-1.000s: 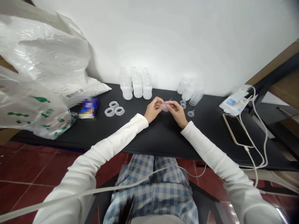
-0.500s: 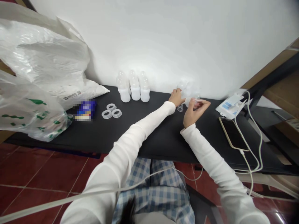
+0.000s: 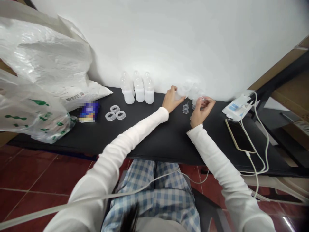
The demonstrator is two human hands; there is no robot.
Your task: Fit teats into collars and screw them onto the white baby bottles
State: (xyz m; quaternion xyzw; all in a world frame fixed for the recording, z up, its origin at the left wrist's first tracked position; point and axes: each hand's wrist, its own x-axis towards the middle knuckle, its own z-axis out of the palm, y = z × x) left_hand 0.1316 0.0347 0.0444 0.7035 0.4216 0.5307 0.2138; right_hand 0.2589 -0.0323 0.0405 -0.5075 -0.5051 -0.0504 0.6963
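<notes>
My left hand [image 3: 171, 99] is closed round a clear baby bottle [image 3: 181, 91], one of a few lying against the wall at the back of the black table [image 3: 154, 135]. My right hand [image 3: 202, 109] is curled, pinching a small clear nipple piece [image 3: 199, 100] at its fingertips. Two loose clear silicone nipples [image 3: 185, 108] lie on the table between my hands. Three assembled white bottles [image 3: 138, 88] stand upright by the wall to the left. Three clear screw rings [image 3: 115, 113] lie left of them.
Large white plastic bags [image 3: 43, 74] fill the table's left end, with a blue packet [image 3: 88, 111] beside them. At the right lie a phone [image 3: 238, 134] on a white cable [image 3: 262, 141] and a white-blue box [image 3: 238, 107]. A wooden frame stands at the far right.
Both hands left the table's middle and went to the back right. My left hand reached the lying bottles, took hold of one and drew it left. My right hand kept the small piece.
</notes>
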